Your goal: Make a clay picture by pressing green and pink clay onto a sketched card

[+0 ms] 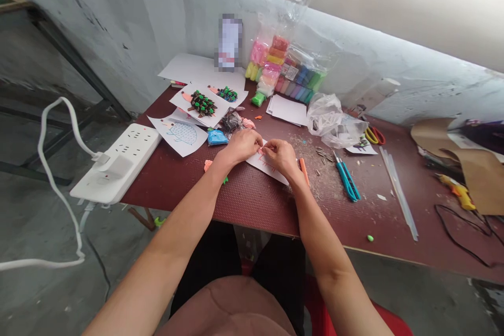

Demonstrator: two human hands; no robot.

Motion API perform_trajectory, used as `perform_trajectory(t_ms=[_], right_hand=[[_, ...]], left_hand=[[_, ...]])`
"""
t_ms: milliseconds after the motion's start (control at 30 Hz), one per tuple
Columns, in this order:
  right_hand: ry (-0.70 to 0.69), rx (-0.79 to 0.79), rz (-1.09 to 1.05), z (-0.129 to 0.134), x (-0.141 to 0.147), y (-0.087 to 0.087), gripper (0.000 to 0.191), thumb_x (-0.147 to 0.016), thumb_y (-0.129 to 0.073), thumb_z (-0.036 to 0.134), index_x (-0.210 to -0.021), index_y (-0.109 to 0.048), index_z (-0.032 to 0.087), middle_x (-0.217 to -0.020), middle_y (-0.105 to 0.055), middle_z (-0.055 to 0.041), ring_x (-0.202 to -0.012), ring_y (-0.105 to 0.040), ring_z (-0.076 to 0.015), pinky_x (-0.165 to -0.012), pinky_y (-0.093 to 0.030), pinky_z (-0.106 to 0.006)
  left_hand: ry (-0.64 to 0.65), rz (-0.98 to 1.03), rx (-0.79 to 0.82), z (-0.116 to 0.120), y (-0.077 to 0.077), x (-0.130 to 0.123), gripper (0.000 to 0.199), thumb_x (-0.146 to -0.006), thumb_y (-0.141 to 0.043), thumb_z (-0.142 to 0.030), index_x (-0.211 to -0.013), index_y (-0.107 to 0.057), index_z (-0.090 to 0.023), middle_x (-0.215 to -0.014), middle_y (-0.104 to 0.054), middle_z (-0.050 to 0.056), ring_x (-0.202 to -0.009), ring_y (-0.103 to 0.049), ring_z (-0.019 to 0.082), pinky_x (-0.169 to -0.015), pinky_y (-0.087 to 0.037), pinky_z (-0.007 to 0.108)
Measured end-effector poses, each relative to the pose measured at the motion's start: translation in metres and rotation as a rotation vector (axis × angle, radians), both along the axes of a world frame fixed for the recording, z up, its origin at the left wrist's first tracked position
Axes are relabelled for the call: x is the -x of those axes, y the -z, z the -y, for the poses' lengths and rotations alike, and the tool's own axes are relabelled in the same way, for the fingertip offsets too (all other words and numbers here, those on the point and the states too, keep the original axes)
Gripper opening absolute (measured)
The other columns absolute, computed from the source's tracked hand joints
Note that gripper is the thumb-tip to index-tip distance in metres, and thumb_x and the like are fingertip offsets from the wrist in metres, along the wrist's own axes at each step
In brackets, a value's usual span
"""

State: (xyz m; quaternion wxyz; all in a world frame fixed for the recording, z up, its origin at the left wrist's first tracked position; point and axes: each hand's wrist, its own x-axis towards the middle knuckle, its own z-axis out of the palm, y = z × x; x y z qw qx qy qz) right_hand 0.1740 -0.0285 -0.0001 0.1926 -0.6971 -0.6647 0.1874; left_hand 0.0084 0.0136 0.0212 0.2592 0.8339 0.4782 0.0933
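Note:
A white paper card (271,170) lies on the table under my hands, with orange line marks on it. My left hand (243,146) is closed at the card's upper left edge, its fingertips curled against a small bit of orange-pink modelling clay (260,151). From the other side my right hand (282,157) pinches at the same clay. The fingers hide most of it. Beside my right wrist lies an orange stick (304,171). A blue clay packet (217,137) sits left of my left hand, and a lump of orange clay (208,165) rests near my left forearm.
Hedgehog pictures (201,104) and a hedgehog drawing (181,134) lie back left, near a white power strip (118,163). Bagged coloured clay (299,81) stands at the wall. Rightward are seeds (323,155), teal scissors (347,178), glue sticks (398,194) and a yellow glue gun (459,192).

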Motion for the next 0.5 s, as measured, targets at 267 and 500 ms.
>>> perform_trajectory(t_ms=[267,500], right_hand=[[0.0,0.01,-0.081,-0.002,-0.0035,0.0029,0.022,-0.085,-0.061,0.025,-0.085,-0.082,0.017,-0.076,-0.075,-0.0032,-0.07,-0.06,-0.0158,-0.067,-0.039,-0.026],[0.03,0.011,-0.098,-0.0026,-0.002,0.0054,0.019,-0.085,-0.063,0.022,-0.085,-0.081,0.016,-0.08,-0.077,-0.0047,-0.072,-0.061,-0.0153,-0.067,-0.038,-0.026]], left_hand=[[0.019,0.011,-0.005,0.0006,-0.0008,-0.001,0.032,-0.092,-0.061,-0.018,-0.115,-0.084,-0.023,-0.113,-0.081,0.01,-0.111,-0.073,0.027,-0.097,-0.054,0.033],[0.078,-0.059,-0.025,0.0028,-0.0031,0.0011,0.033,-0.092,-0.061,-0.018,-0.114,-0.085,-0.024,-0.112,-0.08,0.011,-0.111,-0.073,0.028,-0.098,-0.054,0.032]])
